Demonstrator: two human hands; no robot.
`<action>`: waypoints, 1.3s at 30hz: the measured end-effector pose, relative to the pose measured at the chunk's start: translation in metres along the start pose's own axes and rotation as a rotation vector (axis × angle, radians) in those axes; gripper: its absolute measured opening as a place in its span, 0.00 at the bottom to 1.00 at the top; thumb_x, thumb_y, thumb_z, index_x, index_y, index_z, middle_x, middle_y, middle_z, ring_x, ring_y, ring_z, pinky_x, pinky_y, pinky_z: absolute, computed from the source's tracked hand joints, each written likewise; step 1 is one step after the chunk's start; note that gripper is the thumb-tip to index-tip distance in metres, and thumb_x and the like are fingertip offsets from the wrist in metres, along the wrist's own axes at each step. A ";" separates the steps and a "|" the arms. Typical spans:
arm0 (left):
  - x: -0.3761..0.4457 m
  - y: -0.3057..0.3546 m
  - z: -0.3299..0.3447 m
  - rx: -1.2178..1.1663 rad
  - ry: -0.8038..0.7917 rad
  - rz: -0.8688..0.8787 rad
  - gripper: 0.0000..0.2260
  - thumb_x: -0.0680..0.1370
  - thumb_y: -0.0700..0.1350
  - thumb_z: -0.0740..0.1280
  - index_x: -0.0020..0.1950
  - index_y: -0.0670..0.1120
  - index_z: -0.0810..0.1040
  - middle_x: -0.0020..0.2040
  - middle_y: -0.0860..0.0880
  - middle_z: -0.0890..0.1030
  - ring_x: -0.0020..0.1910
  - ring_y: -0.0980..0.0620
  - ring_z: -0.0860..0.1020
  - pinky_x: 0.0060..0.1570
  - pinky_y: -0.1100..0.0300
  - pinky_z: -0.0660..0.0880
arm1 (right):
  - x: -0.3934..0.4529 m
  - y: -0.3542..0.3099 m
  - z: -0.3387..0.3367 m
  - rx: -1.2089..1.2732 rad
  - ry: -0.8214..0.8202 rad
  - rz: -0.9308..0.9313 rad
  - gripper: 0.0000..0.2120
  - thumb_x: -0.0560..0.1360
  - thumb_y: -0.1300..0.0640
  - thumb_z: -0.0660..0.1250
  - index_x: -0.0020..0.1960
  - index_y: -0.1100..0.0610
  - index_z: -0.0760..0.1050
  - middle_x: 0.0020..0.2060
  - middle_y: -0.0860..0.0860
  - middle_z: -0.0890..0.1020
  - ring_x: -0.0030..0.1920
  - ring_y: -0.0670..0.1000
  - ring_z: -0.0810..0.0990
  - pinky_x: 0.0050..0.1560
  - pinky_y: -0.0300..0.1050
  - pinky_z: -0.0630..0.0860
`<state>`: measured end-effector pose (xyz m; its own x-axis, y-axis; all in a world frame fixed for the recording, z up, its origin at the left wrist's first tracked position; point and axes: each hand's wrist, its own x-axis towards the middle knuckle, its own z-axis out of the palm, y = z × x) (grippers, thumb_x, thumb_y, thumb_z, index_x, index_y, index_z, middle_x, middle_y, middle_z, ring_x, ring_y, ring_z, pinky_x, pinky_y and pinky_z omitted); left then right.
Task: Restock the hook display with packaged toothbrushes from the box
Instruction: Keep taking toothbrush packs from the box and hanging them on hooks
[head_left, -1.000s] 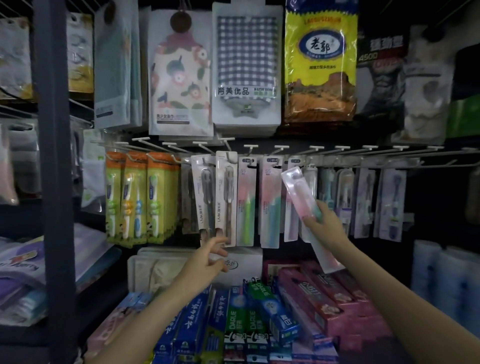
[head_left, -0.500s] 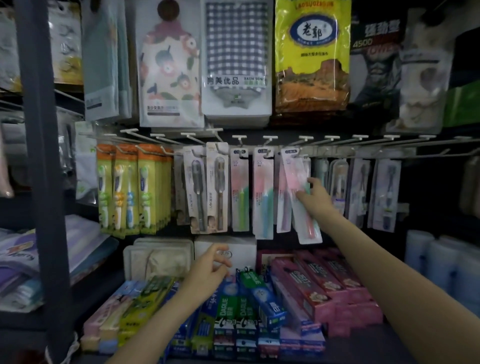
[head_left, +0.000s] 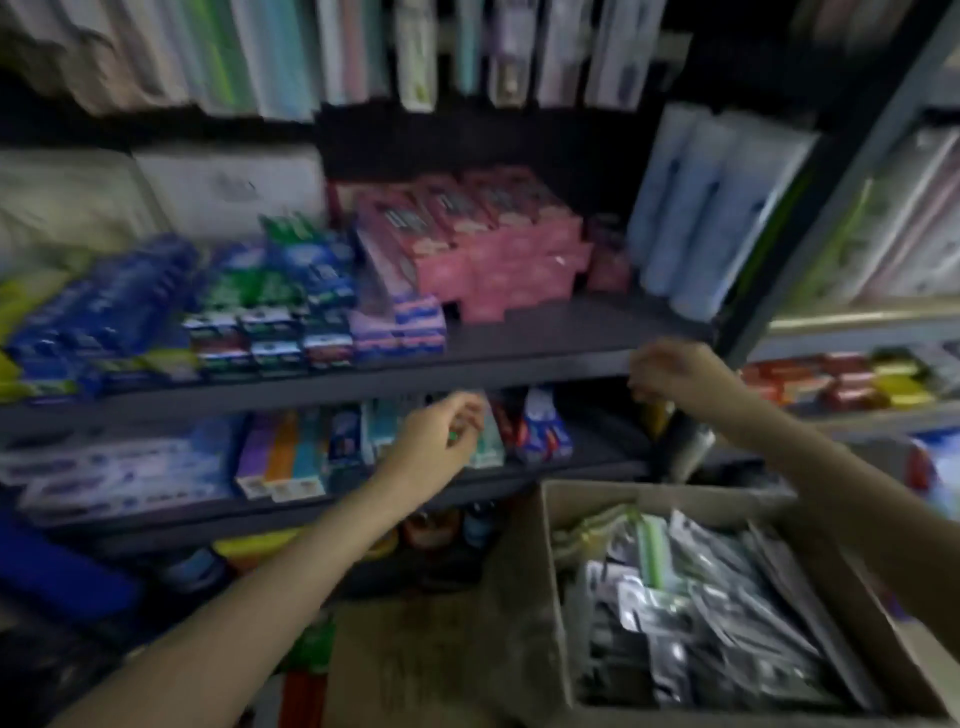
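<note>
"What's in the brown box (head_left: 524, 597)?"

"It's cardboard, with flat sides and an open top. It sits low on the right. Inside are shiny plastic packs of toothbrushes (head_left: 717, 639), mostly dark and silvery, with one green bit poking up."

"Where are the hands?"

"Both are up above the box, not touching the packs. The left hand (head_left: 436, 441) is in front of the lower shelf, fingers curled loosely. There's a tiny green spot by the fingertips, but it's too blurry to say if they pinch anything. The right hand (head_left: 670, 371) is by the front edge of the dark shelf (head_left: 519, 371), fingers bent. I can't tell if it holds something."

"And the shelf?"

"Hard and grey. Pink boxes (head_left: 483, 244) and blue boxes (head_left: 104, 312) are stacked on it. More long thin packs (head_left: 415, 52) hang in a row at the top."
</note>
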<state>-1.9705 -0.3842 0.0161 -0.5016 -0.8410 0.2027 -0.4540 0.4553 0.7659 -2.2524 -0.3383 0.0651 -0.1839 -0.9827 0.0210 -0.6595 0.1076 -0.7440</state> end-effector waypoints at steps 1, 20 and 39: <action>-0.005 -0.007 0.026 0.022 -0.085 -0.038 0.11 0.76 0.35 0.62 0.57 0.42 0.76 0.47 0.50 0.79 0.46 0.54 0.78 0.47 0.66 0.73 | -0.011 0.031 0.003 -0.027 -0.056 0.057 0.10 0.72 0.73 0.65 0.41 0.59 0.75 0.26 0.48 0.81 0.26 0.41 0.78 0.35 0.40 0.75; -0.046 -0.027 0.159 0.117 -0.645 -0.460 0.21 0.79 0.40 0.62 0.72 0.48 0.65 0.68 0.49 0.71 0.68 0.53 0.69 0.63 0.58 0.70 | -0.090 0.211 0.090 -0.353 -0.176 0.297 0.24 0.73 0.48 0.67 0.65 0.53 0.65 0.61 0.53 0.73 0.59 0.57 0.72 0.54 0.46 0.69; 0.009 0.032 0.175 -0.098 -0.481 -0.572 0.30 0.72 0.48 0.71 0.71 0.45 0.63 0.65 0.49 0.72 0.62 0.52 0.71 0.60 0.60 0.69 | -0.059 0.161 0.036 0.350 -0.261 0.210 0.15 0.74 0.59 0.69 0.60 0.60 0.76 0.52 0.54 0.83 0.52 0.51 0.81 0.52 0.47 0.77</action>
<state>-2.1182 -0.3256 -0.0640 -0.4839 -0.7078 -0.5145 -0.6836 -0.0612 0.7272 -2.3216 -0.2679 -0.0798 -0.0683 -0.9551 -0.2883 -0.3350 0.2942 -0.8951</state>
